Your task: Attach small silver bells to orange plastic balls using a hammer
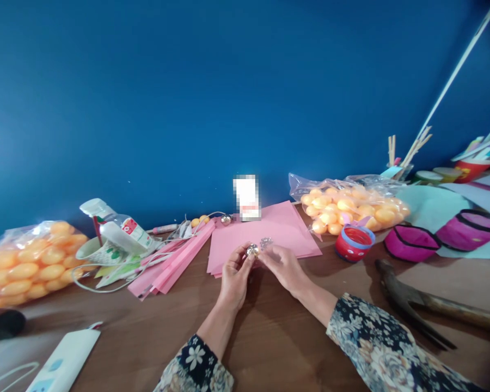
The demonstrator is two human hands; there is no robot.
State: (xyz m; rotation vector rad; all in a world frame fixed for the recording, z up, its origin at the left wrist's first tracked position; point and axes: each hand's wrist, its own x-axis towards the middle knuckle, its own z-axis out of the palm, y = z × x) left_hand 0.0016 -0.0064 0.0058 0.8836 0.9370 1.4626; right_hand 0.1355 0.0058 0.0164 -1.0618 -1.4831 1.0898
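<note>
My left hand (237,268) pinches a small shiny metal ball (252,250) between thumb and fingertips, just above the near edge of the pink paper sheets (253,228). From the right, my right hand (283,265) meets it with thumb and forefinger pressed together against the ball's side. What those right fingertips grip, if anything, is too small to make out. Just beyond them, a little cluster of silvery pieces (266,242) shows over the paper. A second shiny ball (226,219) lies at the sheets' far left corner.
Bags of orange balls stand at left (32,267) and right (351,207). Folded pink strips (179,258), a tilted bottle (126,228) and a cup (96,250) sit left. A red pot (353,243), purple fabric baskets (412,243) and a wooden-handled hammer (441,305) are right.
</note>
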